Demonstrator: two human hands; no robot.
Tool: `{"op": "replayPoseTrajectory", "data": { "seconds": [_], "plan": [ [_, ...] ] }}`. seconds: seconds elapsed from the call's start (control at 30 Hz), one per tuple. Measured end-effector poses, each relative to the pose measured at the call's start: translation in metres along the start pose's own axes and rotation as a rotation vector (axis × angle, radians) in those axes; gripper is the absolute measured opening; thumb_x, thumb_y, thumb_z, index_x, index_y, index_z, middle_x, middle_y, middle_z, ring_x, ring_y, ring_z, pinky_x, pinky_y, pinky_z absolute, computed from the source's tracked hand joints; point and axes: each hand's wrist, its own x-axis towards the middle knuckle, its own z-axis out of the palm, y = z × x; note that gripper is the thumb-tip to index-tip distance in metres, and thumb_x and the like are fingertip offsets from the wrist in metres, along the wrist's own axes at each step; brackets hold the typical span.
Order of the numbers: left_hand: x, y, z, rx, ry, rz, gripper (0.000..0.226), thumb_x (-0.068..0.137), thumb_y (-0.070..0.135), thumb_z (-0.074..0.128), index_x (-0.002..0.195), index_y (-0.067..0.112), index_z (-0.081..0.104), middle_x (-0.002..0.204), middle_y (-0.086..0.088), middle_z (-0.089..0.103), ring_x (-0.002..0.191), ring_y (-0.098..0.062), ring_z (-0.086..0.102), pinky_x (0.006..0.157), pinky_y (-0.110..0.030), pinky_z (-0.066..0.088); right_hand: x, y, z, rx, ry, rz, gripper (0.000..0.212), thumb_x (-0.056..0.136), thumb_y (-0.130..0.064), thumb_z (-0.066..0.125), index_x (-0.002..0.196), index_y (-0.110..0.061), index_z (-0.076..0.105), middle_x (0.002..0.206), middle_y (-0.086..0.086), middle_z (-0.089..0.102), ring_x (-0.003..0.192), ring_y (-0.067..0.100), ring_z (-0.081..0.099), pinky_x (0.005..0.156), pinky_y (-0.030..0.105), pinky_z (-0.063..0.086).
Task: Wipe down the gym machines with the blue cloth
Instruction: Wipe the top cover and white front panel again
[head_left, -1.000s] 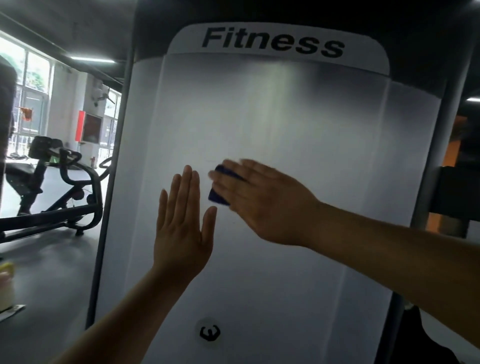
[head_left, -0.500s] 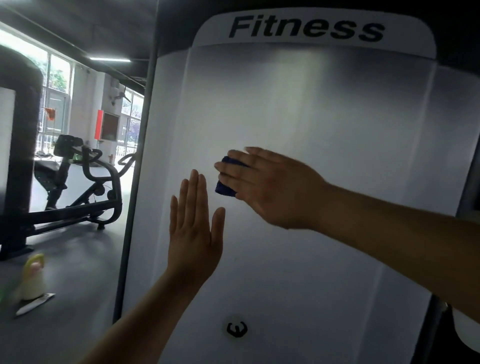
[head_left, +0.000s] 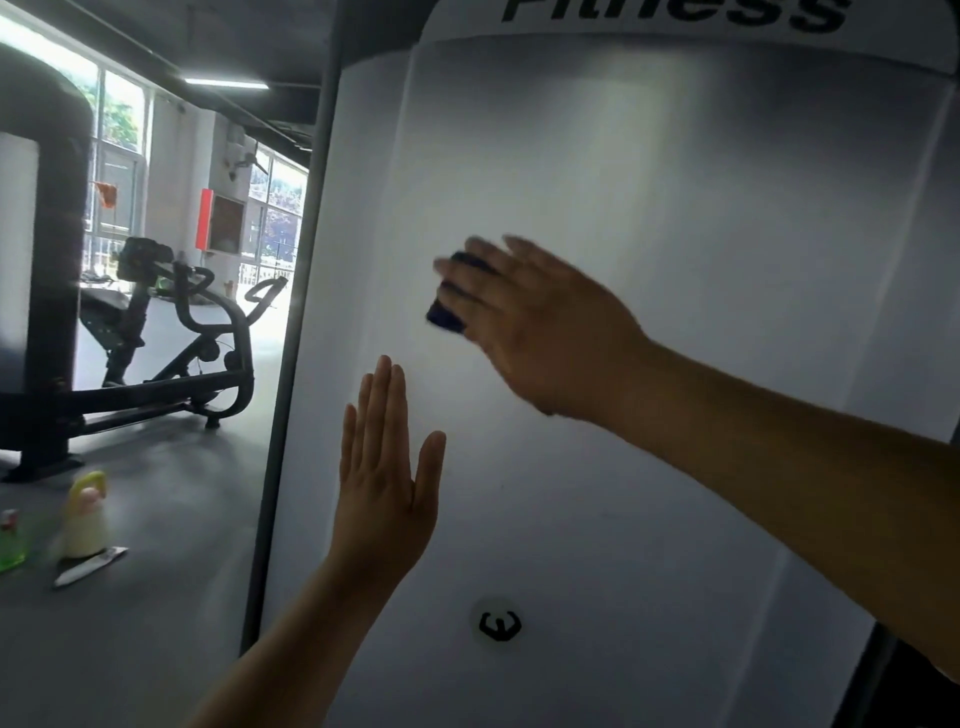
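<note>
A tall white machine shroud (head_left: 675, 218) with "Fitness" lettering at its top fills the right of the head view. My right hand (head_left: 540, 332) presses a folded dark blue cloth (head_left: 447, 312) flat against the panel with straight fingers; the hand is motion-blurred and most of the cloth is hidden under it. Below and left of it, my left hand (head_left: 384, 473) lies flat on the panel, fingers straight and together. A small round black logo (head_left: 498, 626) sits low on the panel.
A black frame post (head_left: 291, 364) edges the shroud on the left. On the grey floor at left stand a black exercise machine (head_left: 171, 343), a pale yellow bottle (head_left: 85, 519) and a green item (head_left: 10, 545). Another dark machine column (head_left: 47, 260) stands far left.
My right hand with the cloth has slid up and a little left on the panel. My left hand stays flat in place. The view has shifted, so the panel sits further right.
</note>
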Motion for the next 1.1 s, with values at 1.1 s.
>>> {"op": "replayPoseTrajectory", "data": {
  "seconds": [1.1],
  "plan": [
    [-0.107,-0.053,-0.008,-0.117,-0.204,-0.212,0.079,0.117,0.050,0.036,0.172,0.032,-0.019,0.179,0.018,-0.024,0.166,-0.004,-0.016,0.138,-0.051,0.005,0.000,-0.129,0.061,0.006,-0.108,-0.387,0.051,0.115,-0.030,0.035,0.159,-0.010,0.051,0.169,0.014,0.044,0.158,0.039,0.036,0.132,0.054,0.023]
  ]
}}
